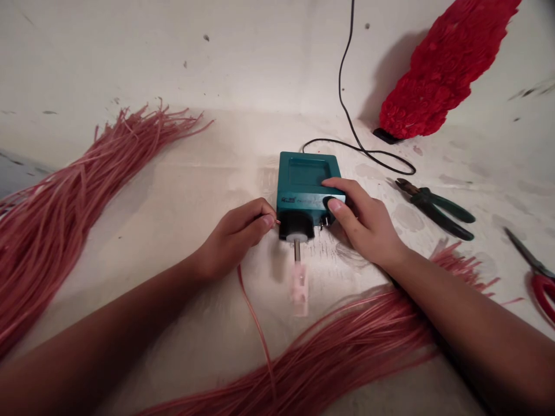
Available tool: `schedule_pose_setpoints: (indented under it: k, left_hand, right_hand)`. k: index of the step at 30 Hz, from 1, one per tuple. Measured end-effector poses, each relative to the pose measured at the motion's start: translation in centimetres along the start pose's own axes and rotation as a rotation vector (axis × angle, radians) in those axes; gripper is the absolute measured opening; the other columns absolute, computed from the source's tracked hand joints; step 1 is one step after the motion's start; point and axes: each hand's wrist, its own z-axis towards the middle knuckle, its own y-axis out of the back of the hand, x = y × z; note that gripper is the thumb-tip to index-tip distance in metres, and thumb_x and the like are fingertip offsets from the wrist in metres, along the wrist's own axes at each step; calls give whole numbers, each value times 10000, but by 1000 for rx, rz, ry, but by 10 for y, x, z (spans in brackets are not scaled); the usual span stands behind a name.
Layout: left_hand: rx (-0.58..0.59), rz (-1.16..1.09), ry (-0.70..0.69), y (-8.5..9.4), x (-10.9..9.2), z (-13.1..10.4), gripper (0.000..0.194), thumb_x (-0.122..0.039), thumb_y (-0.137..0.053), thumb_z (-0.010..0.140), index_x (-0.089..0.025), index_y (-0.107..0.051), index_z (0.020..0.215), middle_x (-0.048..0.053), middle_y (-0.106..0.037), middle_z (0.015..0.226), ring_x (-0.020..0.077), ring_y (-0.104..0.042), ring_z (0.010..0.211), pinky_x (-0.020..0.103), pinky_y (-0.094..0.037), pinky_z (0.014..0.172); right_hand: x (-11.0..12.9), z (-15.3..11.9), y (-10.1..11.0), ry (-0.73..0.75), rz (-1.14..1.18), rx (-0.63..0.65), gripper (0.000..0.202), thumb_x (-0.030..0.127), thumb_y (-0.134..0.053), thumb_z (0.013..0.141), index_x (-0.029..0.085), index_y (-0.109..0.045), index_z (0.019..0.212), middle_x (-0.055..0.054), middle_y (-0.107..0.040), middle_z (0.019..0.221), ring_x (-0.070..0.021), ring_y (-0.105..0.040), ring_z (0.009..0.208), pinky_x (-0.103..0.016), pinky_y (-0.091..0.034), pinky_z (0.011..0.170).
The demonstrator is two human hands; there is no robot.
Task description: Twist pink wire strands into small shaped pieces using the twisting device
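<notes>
My left hand pinches one thin pink wire, whose tip points at the black round collar on the front of a teal machine. From the fingers the wire hangs down towards the pink bundle below. My right hand rests on the machine's right front corner, fingers apart, with the thumb near its front knob and the index finger on top. A metal shaft with a pale pink piece on its end sticks out from the collar; that piece looks blurred.
Pink wire bundles lie at the left and along the front. Green-handled pliers and red-handled scissors are at the right. A black cable runs behind the machine. A red fluffy object leans at the back right.
</notes>
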Motion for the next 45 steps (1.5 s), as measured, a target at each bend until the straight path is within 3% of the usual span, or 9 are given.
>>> schedule_pose_setpoints:
  k: [10, 29, 45]
  left_hand:
    - [31, -54, -34, -1, 0, 0, 195, -310, -480, 992, -173, -538, 866, -43, -411, 663, 92, -334, 574, 265, -270, 532]
    - [13, 45, -76, 0, -1, 1, 206, -313, -499, 971, -171, -567, 838, -26, -486, 714, 91, -395, 596, 241, -324, 545]
    - [15, 38, -62, 1, 1, 1, 220, -340, -494, 981, -187, -563, 839, -40, -440, 667, 92, -364, 576, 241, -304, 530]
  right_hand:
    - [1, 0, 0, -15, 10, 1, 393, 512, -471, 991, 280, -564, 1295, 48, -535, 574, -169, -575, 530, -316, -483, 577]
    - [-2, -1, -2, -17, 51, -3, 391, 494, -481, 997, 270, -565, 1307, 49, -508, 562, -148, -539, 524, -278, -429, 542]
    - [-4, 1, -3, -12, 84, 3, 365, 486, -488, 995, 283, -563, 1289, 46, -515, 588, -141, -538, 540, -280, -434, 558]
